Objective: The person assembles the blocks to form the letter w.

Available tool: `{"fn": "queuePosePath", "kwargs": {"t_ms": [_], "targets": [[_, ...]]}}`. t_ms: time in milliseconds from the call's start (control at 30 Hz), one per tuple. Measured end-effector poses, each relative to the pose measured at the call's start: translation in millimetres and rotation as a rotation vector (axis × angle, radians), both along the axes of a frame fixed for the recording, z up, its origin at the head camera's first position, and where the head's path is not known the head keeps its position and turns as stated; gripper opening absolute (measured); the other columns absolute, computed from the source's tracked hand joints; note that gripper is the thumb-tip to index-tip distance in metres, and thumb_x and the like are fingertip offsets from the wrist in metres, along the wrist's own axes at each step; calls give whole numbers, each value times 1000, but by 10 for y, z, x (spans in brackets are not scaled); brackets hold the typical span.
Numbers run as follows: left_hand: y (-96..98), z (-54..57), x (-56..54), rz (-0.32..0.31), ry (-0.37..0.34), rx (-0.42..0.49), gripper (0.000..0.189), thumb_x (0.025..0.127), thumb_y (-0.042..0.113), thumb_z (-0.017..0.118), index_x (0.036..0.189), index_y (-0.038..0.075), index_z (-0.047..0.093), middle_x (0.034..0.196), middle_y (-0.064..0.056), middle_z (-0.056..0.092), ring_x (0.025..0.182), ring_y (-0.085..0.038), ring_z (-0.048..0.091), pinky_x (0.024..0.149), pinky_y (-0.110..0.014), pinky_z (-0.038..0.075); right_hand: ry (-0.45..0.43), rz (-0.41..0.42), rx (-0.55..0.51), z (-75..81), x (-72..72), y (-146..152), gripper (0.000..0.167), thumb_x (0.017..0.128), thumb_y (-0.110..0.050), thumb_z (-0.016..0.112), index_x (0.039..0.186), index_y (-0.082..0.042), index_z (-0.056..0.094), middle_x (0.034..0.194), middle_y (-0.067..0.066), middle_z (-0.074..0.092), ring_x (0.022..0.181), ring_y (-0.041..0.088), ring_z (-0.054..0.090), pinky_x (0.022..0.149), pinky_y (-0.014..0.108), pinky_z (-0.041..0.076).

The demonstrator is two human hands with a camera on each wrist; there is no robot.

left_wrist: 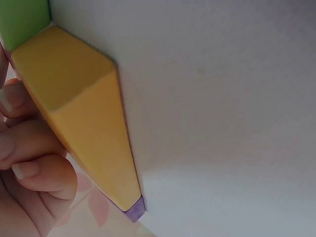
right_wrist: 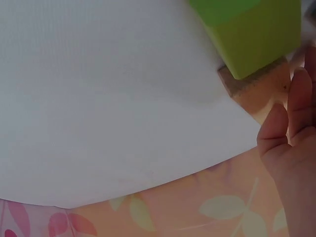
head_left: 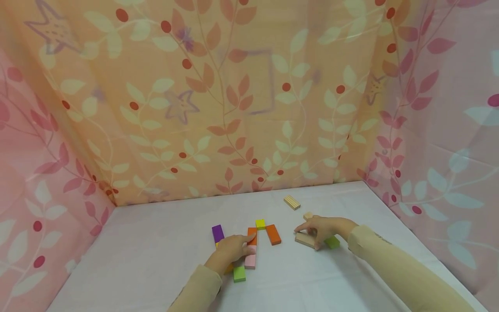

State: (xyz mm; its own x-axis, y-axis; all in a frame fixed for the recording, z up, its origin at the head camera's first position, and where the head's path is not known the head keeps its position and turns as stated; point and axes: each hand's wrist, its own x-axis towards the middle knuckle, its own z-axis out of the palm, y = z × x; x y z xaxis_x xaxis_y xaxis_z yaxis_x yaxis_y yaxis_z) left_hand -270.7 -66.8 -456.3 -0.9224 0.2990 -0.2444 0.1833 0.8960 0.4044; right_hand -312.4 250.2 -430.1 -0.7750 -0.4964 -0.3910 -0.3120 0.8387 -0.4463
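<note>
My left hand (head_left: 231, 250) lies over a row of coloured blocks, its fingertips touching an orange block (head_left: 252, 233) and the pink block (head_left: 250, 261) below it. In the left wrist view, its other fingers curl beside a yellow-orange block (left_wrist: 94, 123), between a green block (left_wrist: 24, 22) and a purple one (left_wrist: 136, 210). My right hand (head_left: 320, 228) pinches a plain wooden block (head_left: 305, 239) between thumb and fingers, on the table. Partly under that hand sits a green block (head_left: 332, 242). Bare wood (right_wrist: 261, 94) shows past the green block in the right wrist view.
A yellow block (head_left: 260, 224) and a slanted orange block (head_left: 273, 234) stand between the hands. Farther back lies a grooved wooden piece (head_left: 292, 202); another small wooden block (head_left: 308, 215) is behind the right hand. Patterned curtains (head_left: 218, 130) border the white table (head_left: 156, 242).
</note>
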Motion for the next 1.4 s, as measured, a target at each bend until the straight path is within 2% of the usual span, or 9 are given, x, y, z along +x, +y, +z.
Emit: {"fn": "queuePosePath", "kwargs": {"t_ms": [133,333,467,667,900,1000,1167,1400], "targets": [[1,3,2,-7,9,-11,56,89,40,68,140,22,55,135,-13,57,127,-36,48,104,-54,38,27,23,-58,-29,21,18,65,69,-12,88,128,-22,61,99,0,51,97,21,43,90,46,40],[3,-11,-4,-8,11,-17,57,89,40,68,140,21,55,135,-13,57,128,-35,48,104,-53,38,84,109,-170,-97,78,-2,56,73,-20,86,120,-16,57,99,-1,51,96,21,44,87,40,39],[6,-14,-4,0,4,-9,56,89,39,68,140,21,55,135,-13,57,128,-35,48,104,-53,38,107,103,-207,-133,153,-66,52,74,-27,85,115,-15,56,100,-2,50,95,20,45,84,39,39],[7,-19,-12,-9,8,-19,56,89,39,68,140,22,54,135,-13,57,127,-35,49,104,-53,38,200,148,-170,-220,269,-174,53,73,-38,84,113,-18,56,97,-8,50,90,11,45,80,31,39],[3,1,4,13,-3,3,57,88,40,69,141,23,54,135,-13,57,128,-36,48,105,-54,37,254,148,-104,-225,387,-304,61,70,-52,82,115,-18,58,102,-11,52,95,9,46,87,37,40],[3,1,9,23,-6,7,58,87,41,69,141,24,54,136,-12,56,129,-35,47,105,-53,37,228,135,-111,-211,406,-317,67,69,-50,84,120,-16,57,105,-10,53,98,11,48,90,38,42],[5,-10,4,24,-6,5,58,87,41,69,141,24,54,136,-12,57,129,-35,47,105,-53,38,156,133,-159,-185,390,-254,69,69,-33,88,126,-11,55,109,-6,53,103,14,49,94,38,43],[4,-9,6,14,-5,-7,58,87,41,69,141,25,53,135,-12,57,129,-36,47,104,-54,38,164,159,-200,-226,356,-227,62,73,-33,86,123,-12,56,105,-7,52,100,11,48,91,34,44]]}}
